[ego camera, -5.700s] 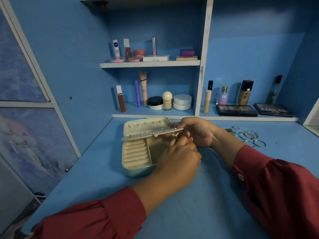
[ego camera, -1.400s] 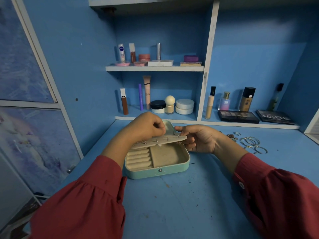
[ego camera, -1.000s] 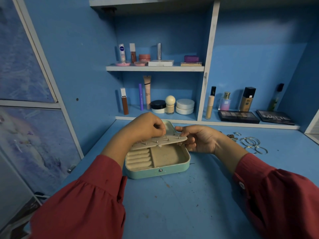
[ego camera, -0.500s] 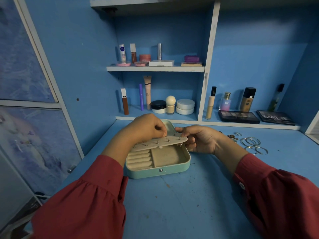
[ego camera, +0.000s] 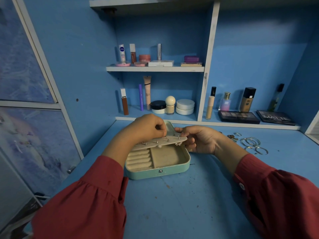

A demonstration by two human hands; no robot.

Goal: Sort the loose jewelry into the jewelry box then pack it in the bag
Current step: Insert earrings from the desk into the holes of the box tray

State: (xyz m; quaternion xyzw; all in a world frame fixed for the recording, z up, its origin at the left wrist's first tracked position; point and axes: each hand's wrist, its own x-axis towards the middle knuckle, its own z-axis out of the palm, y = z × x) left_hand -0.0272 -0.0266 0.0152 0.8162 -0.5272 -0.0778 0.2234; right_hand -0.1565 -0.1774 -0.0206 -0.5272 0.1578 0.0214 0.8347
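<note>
Meanwhile the mint jewelry box (ego camera: 156, 172) sat open on the blue desk (ego camera: 189, 204), its earring panel (ego camera: 165, 143) pinched at the right end by her right hand (ego camera: 198, 140); her left hand (ego camera: 146, 128) pinched something small over its studs.

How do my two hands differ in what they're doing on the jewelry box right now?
The left hand reaches from above, fingertips pinching something small at the earring panel; the right hand grips the panel's right end, thumb on top. Left shows its back, right its palm side. Both work over the open jewelry box.
</note>
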